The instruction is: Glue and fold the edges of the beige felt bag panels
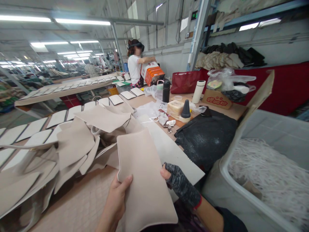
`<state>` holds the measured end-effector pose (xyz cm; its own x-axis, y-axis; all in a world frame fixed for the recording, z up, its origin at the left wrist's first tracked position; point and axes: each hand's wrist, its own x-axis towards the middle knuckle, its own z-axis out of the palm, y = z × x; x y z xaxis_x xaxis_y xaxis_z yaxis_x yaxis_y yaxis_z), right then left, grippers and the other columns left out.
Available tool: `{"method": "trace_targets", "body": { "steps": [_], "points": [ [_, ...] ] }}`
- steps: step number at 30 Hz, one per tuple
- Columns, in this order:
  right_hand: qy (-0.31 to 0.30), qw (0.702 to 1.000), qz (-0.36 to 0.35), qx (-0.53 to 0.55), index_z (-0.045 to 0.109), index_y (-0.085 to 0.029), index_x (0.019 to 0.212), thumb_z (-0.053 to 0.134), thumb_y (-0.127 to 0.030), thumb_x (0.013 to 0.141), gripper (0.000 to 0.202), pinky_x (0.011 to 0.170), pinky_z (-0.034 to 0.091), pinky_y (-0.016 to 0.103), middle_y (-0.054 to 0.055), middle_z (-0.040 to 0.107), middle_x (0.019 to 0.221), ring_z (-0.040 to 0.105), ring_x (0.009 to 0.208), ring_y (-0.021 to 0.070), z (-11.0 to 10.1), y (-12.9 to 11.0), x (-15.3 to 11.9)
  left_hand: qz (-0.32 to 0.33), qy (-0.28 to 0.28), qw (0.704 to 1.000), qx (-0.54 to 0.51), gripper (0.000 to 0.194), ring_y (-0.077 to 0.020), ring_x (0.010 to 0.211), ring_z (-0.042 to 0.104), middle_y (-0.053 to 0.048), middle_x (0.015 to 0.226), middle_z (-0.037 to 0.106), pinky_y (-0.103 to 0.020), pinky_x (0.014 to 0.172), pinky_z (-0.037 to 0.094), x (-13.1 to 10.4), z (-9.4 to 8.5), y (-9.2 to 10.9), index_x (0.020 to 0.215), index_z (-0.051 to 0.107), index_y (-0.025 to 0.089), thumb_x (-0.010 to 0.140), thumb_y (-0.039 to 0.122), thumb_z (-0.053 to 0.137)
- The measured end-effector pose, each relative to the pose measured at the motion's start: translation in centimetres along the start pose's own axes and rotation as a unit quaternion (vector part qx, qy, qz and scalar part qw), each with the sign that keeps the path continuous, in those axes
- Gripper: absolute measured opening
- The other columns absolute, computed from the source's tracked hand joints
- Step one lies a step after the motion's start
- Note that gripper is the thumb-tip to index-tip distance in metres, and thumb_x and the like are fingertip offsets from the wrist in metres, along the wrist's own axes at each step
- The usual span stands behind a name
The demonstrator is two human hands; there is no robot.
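A flat beige panel (145, 180) with rounded corners and a pale edge lies tilted between my hands. My left hand (118, 196), bare, grips its left edge with the thumb on top. At the right edge, my right hand (180, 180) wears a dark grey fingerless glove; its fingers are closed at the panel's edge, partly hidden. Left of the panel, a loose heap of beige pieces (76, 140) covers part of the table. A white sheet (181, 158) lies beyond the right hand.
White dark-edged panels (56, 118) line the left side. A black sheet (207, 135), black bottle (166, 91), white bottle (199, 91) and dark cone (185, 109) stand or lie ahead. At right, a large bin (241, 201) holds white strips. A person (135, 67) handles an orange-white box (152, 72).
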<state>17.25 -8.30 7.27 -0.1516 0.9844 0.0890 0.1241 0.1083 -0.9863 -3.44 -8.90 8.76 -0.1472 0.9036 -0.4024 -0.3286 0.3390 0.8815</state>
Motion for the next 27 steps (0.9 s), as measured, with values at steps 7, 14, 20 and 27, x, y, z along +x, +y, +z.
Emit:
{"method": "trace_targets", "body": {
  "steps": [7,14,20,27],
  "points": [
    [-0.034,0.997,-0.006,-0.068,0.044,-0.021,0.063,0.040,-0.054,0.087,0.042,0.056,0.041,0.027,-0.002,0.047,0.059,0.047,0.057,0.0132,-0.5,-0.2,-1.3,0.010,0.024,0.999,-0.027,0.069,-0.0244,0.075,0.068,-0.004,0.084,0.073,-0.032,0.068,0.053,0.2,-0.1,0.8,0.119,0.053,0.019,0.056,0.028,0.080],
    [0.028,0.990,-0.056,-0.130,0.051,-0.020,0.071,0.041,-0.045,0.086,0.031,0.067,0.045,0.032,0.004,0.056,0.068,0.054,0.068,0.0193,0.6,-1.0,-2.1,0.008,0.009,0.999,-0.040,0.067,-0.0264,0.079,0.069,-0.005,0.086,0.073,-0.036,0.073,0.054,0.2,0.0,0.6,0.116,0.055,0.018,0.055,0.027,0.081],
    [-0.048,0.996,-0.011,-0.067,0.046,-0.021,0.066,0.037,-0.046,0.090,0.036,0.061,0.044,0.029,0.001,0.051,0.064,0.050,0.061,0.0158,0.0,-2.0,-2.2,0.006,0.007,0.999,-0.052,0.066,-0.0264,0.080,0.069,-0.006,0.087,0.073,-0.035,0.074,0.054,0.4,-0.5,0.3,0.116,0.055,0.017,0.056,0.026,0.081],
    [0.013,0.988,-0.065,-0.142,0.058,-0.019,0.076,0.035,-0.044,0.091,0.037,0.071,0.050,0.036,0.007,0.062,0.072,0.059,0.071,0.0211,-0.3,-1.1,-2.9,0.001,-0.035,0.998,-0.047,0.063,-0.0223,0.073,0.068,-0.004,0.086,0.073,-0.031,0.067,0.053,0.7,-0.7,0.2,0.120,0.052,0.019,0.063,0.026,0.078]
  ]
}}
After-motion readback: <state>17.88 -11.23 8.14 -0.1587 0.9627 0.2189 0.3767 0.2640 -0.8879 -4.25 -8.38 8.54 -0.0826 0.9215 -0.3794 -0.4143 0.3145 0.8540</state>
